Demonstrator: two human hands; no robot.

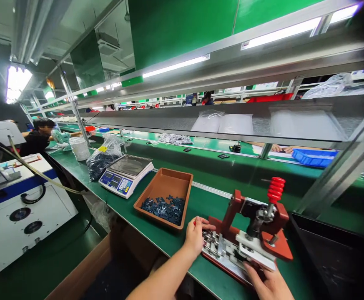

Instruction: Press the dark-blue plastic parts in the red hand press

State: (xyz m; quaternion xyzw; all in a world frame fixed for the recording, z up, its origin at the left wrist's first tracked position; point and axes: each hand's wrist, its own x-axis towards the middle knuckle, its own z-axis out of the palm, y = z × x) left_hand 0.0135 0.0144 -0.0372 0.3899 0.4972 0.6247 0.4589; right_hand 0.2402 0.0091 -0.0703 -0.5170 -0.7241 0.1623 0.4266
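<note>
A red clamping fixture (pixel 228 223) with a metal slide bed stands on the green bench at the right. Its upright toggle clamp has a ribbed red handle (pixel 276 189) above a white block (pixel 257 250). My left hand (pixel 196 235) is at the left end of the bed, curled around a small red knob (pixel 194 223) that mostly hides behind the thumb. My right hand (pixel 267 283) is at the near right side, below the white block. Its thumb presses toward the bed, and the fingertips and anything in them are hidden.
A brown tray (pixel 140 203) of small dark parts lies left of the fixture. Beyond it are a digital scale (pixel 125 177) and a plastic bag of dark pieces (pixel 102 160). A black tray (pixel 328 237) is at the right. A co-worker (pixel 38 137) sits far left.
</note>
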